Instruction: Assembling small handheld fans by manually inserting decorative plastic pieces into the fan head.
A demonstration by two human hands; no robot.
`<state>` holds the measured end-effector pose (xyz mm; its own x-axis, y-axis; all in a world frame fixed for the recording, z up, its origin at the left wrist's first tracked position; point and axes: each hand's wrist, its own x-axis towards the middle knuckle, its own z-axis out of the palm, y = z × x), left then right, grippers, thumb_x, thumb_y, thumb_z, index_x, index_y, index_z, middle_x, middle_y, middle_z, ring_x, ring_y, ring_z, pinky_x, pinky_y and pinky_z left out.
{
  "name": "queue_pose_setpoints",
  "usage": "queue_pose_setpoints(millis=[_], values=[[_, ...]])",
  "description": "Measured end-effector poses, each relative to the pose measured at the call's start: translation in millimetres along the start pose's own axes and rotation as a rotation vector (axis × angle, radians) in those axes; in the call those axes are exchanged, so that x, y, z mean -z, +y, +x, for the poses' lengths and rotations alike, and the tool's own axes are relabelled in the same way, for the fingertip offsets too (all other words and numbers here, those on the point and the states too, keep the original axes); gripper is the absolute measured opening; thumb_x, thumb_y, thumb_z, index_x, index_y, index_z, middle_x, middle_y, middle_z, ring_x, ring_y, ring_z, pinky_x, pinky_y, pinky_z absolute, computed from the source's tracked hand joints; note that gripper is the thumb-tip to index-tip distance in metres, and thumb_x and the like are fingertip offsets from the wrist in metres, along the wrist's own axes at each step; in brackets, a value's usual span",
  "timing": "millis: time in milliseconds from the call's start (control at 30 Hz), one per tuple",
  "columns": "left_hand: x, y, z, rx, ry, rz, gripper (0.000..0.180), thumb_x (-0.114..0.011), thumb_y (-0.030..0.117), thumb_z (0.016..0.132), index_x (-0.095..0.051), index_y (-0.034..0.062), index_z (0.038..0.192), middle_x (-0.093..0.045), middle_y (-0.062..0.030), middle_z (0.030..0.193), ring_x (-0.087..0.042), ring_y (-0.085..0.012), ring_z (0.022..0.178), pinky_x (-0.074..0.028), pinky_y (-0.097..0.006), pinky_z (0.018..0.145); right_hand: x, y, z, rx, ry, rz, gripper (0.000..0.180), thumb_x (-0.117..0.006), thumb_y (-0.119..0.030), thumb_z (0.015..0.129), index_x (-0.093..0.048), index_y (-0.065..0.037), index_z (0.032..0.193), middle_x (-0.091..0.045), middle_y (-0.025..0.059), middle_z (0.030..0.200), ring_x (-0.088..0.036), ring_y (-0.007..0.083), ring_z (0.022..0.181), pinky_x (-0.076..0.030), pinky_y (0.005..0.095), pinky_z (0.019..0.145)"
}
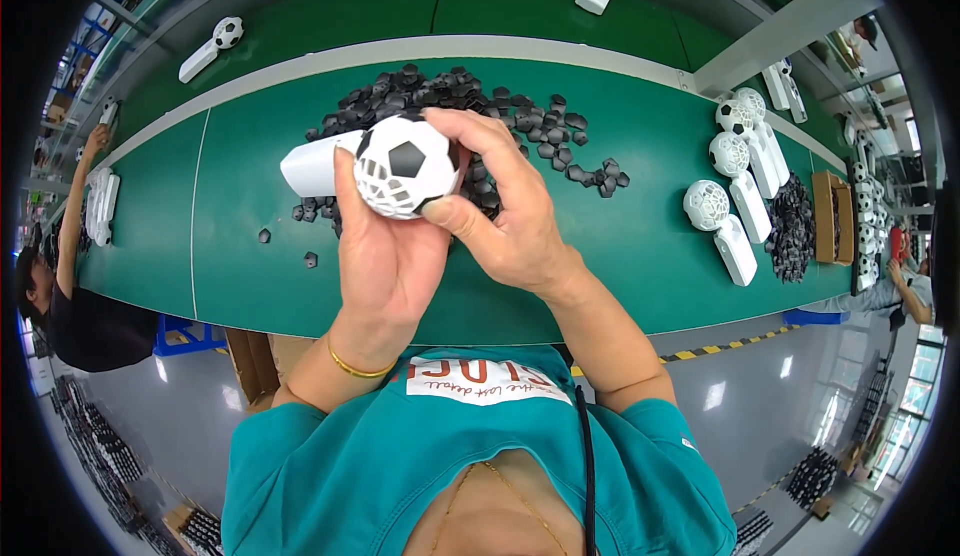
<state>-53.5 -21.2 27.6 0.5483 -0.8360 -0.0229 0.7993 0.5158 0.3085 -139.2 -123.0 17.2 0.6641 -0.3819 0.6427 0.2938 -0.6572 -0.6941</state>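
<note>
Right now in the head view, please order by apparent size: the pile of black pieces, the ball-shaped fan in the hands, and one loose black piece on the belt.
1. Pile of black pieces, the widest.
2. Ball-shaped fan with its white handle; it is nearer the camera, so it looks bigger.
3. Loose black piece, clearly smallest.

The ball-headed fan (pixel 400 168) is smooth white plastic with matt black plastic panels; the loose black pieces (pixel 520 126) look the same plastic, lying on a matt green surface (pixel 640 246)
</note>
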Motion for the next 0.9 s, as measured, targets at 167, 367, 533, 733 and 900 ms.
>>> queue_pose_setpoints(millis=[167,367,533,733,900], values=[[6,10,-17,0.069,0.041,0.01,0.052,-0.025,0.047,0.101,-0.045,0.0076,0.129,-0.054,-0.0085,0.125,-0.052,-0.0227,0.117,-0.044,-0.038,0.102,6,-13,10,0.0,-0.167,0.046,0.066,-0.074,-0.023,0.077,-0.046,0.002,0.131,-0.052,0.0151,0.127,-0.052,0.0269,0.116,-0.043,0.0353,0.095],[-3,68,-33,0.533,-0.252,0.518,0.05,-0.055,0.031,0.093,-0.04,0.0072,0.135,-0.053,-0.0084,0.128,-0.053,-0.0233,0.117,-0.044,-0.036,0.1,23,-19,2,-0.257,-0.13,0.511,0.07,-0.076,-0.018,0.075,-0.042,0.002,0.133,-0.053,0.0117,0.124,-0.053,0.0195,0.113,-0.045,0.0326,0.094],[-24,74,-17,0.039,-0.649,1.688,0.078,-0.077,0.007,0.072,-0.035,0.0049,0.138,-0.056,-0.0104,0.125,-0.058,-0.0242,0.111,-0.048,-0.035,0.093,34,-28,-8,-0.492,-0.238,0.577,0.071,-0.075,-0.019,0.077,-0.04,0.003,0.134,-0.054,0.0104,0.122,-0.054,0.016,0.111,-0.046,0.0306,0.094],[4,28,9,-0.121,-0.647,1.545,0.078,-0.072,0.002,0.071,-0.033,0.0035,0.139,-0.057,-0.0124,0.116,-0.063,-0.0181,0.092,-0.054,-0.029,0.072,63,-6,-12,-0.601,-0.219,0.381,0.052,-0.072,-0.014,0.079,-0.052,-0.001,0.126,-0.064,0.0079,0.107,-0.06,0.0155,0.099,-0.049,0.0286,0.085],[12,25,20,0.213,-0.293,1.273,0.079,-0.073,0.003,0.074,-0.029,0.003,0.14,-0.058,-0.011,0.113,-0.062,-0.019,0.091,-0.053,-0.032,0.079,108,50,-24,-0.489,-0.053,-0.656,0.023,-0.069,-0.01,0.081,-0.064,-0.003,0.102,-0.065,0.0098,0.097,-0.064,0.022,0.088,-0.052,0.0322,0.072]])
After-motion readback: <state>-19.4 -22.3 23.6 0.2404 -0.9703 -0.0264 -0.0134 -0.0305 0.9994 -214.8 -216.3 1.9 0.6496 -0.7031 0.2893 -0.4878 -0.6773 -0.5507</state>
